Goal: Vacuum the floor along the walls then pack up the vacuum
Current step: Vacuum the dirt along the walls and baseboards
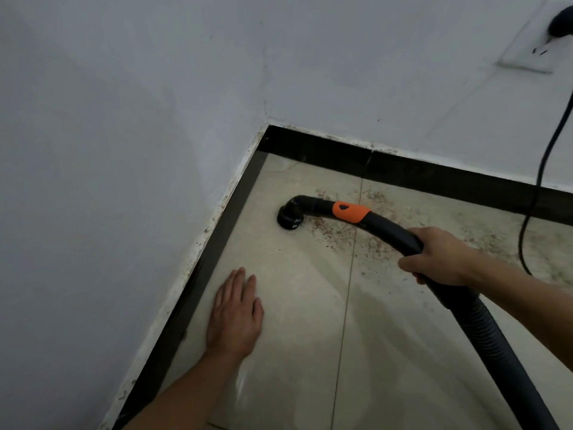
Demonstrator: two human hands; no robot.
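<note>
Nearest us, the vacuum hose point(493, 352), gripped by our right hand point(440, 259), reaches its nozzle point(290, 218) near the corner; our left hand point(234, 315) lies flat on the floor point(310, 305). Brown grit point(372, 240) beside the skirting point(403, 166) suggests vacuuming is unfinished, packing unstarted.

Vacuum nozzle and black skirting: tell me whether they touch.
Apart. The head view shows bare tile between the vacuum nozzle and the black skirting along both walls.
</note>
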